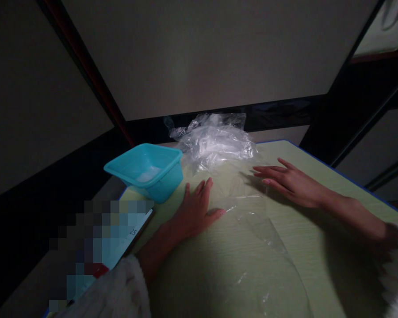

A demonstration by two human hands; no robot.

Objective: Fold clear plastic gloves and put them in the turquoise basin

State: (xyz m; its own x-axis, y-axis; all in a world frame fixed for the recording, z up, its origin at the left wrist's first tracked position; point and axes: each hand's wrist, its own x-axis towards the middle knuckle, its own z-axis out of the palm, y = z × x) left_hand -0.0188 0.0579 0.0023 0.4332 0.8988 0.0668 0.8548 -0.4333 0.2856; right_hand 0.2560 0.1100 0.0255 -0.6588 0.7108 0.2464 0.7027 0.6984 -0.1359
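A clear plastic bag [252, 247] lies flat on the pale yellow-green table [321, 260] in front of me. My left hand [195, 210] rests with fingers spread at the bag's left edge, its thumb pointing towards the bag. To the right, my right hand [290, 181] hovers above the table, fingers stretched out and holding nothing. Beyond both hands sits a crumpled heap of clear plastic bags [219, 141]. A turquoise plastic basket [167, 179] stands left of the heap, with something whitish [148, 173] at its bottom that I cannot make out.
A book or box [129, 236], partly blurred out, lies along the table's left edge beside my left forearm. Light panels [212, 57] with dark frames rise behind the table. A blue edge strip [348, 179] borders the tabletop.
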